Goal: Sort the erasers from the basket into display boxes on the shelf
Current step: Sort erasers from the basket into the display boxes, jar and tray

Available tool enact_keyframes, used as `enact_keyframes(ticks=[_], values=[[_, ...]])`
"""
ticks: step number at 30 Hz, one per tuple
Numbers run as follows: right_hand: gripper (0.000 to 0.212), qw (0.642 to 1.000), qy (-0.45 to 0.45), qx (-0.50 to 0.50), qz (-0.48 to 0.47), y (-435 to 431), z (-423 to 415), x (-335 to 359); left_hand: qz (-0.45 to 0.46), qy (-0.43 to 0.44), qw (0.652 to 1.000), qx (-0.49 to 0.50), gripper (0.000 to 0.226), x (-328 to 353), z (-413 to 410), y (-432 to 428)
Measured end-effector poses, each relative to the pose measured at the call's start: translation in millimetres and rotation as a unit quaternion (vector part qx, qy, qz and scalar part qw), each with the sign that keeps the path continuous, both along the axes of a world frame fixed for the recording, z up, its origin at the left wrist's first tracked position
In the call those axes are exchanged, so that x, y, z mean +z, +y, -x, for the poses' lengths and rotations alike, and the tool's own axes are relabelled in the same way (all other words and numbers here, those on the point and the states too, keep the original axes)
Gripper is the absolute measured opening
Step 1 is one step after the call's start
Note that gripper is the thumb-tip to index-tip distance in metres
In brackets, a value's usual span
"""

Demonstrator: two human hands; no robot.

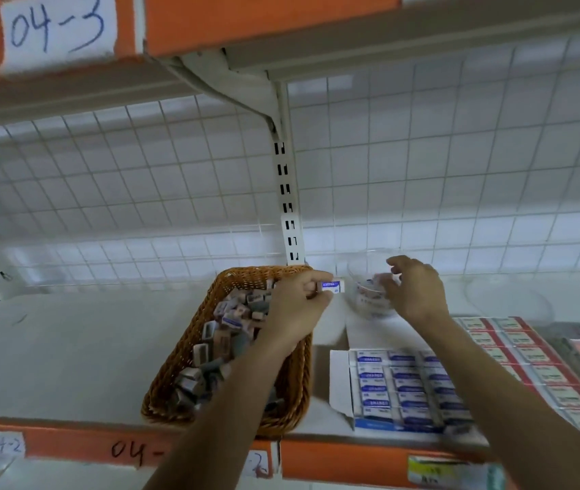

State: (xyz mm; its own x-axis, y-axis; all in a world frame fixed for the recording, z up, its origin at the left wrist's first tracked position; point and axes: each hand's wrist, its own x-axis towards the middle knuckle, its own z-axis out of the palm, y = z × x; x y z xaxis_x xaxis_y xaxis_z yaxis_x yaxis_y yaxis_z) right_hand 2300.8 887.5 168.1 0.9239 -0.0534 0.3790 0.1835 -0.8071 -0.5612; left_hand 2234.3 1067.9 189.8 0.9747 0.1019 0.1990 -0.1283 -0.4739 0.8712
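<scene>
A brown wicker basket (171,376) full of loose erasers (235,320) stands on the white shelf. My left hand (299,302) is above the basket's far right corner and pinches a small white eraser with a blue label (332,286). My right hand (415,288) hovers with relaxed, spread fingers over a clear bowl (369,295) that holds a few erasers. Nearer the shelf edge, a white and blue display box (343,394) holds rows of blue-labelled erasers (405,387). To its right a red display box (528,358) holds red-labelled erasers.
A wire grid back panel (140,192) and a slotted upright (290,206) close off the rear. The shelf above (246,26) hangs low with an orange edge and a "04-3" label. Bare white shelf (69,348) lies left of the basket. Another clear bowl (507,298) sits at far right.
</scene>
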Motion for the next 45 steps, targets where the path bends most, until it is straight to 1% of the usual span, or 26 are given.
enact_keyframes(ticks=[2,5,6,8,10,12,14,17,19,21,22,23,29,32,35,38,45], values=[[0.035,1.0,0.002,0.015,-0.008,-7,2,-1,0.033,0.004,0.999,0.009,0.023,0,-4,-10],[0.036,0.998,-0.038,0.048,-0.033,-16,15,-1,0.07,0.02,0.997,0.019,0.013,0,-9,-25],[0.039,0.994,-0.053,0.078,-0.056,-19,21,0,0.072,0.025,0.997,0.018,0.01,0,-11,-30],[0.052,0.98,-0.07,0.164,-0.089,-25,36,3,0.087,0.038,0.995,0.002,0.012,-1,-12,-41],[0.061,0.964,-0.072,0.242,-0.084,-31,48,3,0.104,0.059,0.992,-0.031,0.01,-4,-10,-52],[0.057,0.956,-0.072,0.277,-0.062,-37,54,-1,0.109,0.072,0.99,-0.059,0.006,-7,-7,-61],[0.048,0.959,-0.079,0.266,-0.047,-43,58,-4,0.119,0.087,0.986,-0.074,0.012,-9,-3,-68],[0.035,0.966,-0.051,0.252,-0.037,-50,66,-5,0.11,0.112,0.984,-0.087,0.02,-10,1,-72],[0.027,0.968,-0.026,0.246,-0.029,-52,70,-6,0.058,0.114,0.988,-0.092,0.019,-9,5,-71],[0.027,0.97,-0.002,0.244,-0.008,-51,75,-7,-0.037,0.085,0.993,-0.071,0.016,-8,7,-66],[0.028,0.968,0.007,0.25,0.006,-48,77,-8,-0.073,0.07,0.993,-0.054,0.017,-7,9,-63],[0.028,0.966,0.014,0.259,0.018,-45,80,-10,-0.091,0.059,0.993,-0.036,0.017,-7,10,-60],[0.03,0.952,0.056,0.281,0.109,-21,90,-16,-0.094,0.036,0.995,0.01,0.005,-9,19,-42],[0.027,0.948,0.062,0.279,0.139,-14,91,-17,-0.083,0.023,0.996,0.019,0.008,-8,26,-37],[0.027,0.948,0.065,0.281,0.136,-14,90,-17,-0.104,0.007,0.994,0.033,0.007,-6,30,-31],[0.023,0.946,0.052,0.287,0.139,-13,90,-17,-0.098,-0.015,0.994,0.05,0.009,-5,30,-22],[0.019,0.944,0.052,0.295,0.142,-14,89,-15,-0.129,-0.05,0.986,0.099,0.013,1,30,-5]])
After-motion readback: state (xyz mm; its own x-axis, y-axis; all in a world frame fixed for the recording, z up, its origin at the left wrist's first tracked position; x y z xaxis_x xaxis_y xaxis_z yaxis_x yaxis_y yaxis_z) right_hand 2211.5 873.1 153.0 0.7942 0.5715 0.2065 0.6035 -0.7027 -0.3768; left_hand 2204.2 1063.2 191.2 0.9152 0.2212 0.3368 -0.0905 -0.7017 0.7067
